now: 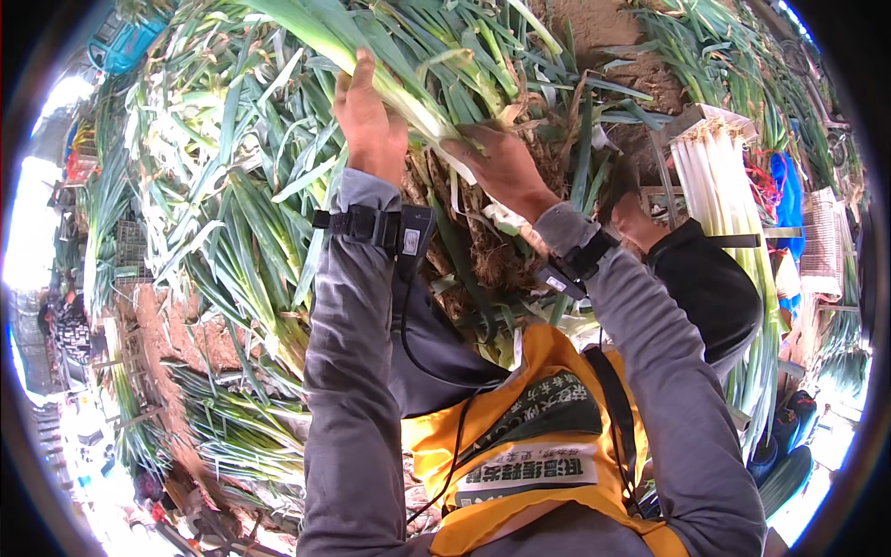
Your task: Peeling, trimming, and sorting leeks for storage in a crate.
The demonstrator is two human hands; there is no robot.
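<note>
My left hand is closed round a large green onion, its thumb lying along the pale stalk. The onion slants from the top of the view, where its broad green leaves run, down to its white end. At that white end my right hand grips it, its fingers partly hidden behind the hand. Below my hands, brown roots and soil show among more onions. A heap of loose green onions spreads to the left of and beyond my hands.
To the right, a bundle of stripped white-stemmed onions lies in a metal rack. Beyond it are a blue cloth and a pale crate. A teal container stands far left. My bent knee is close by my right forearm.
</note>
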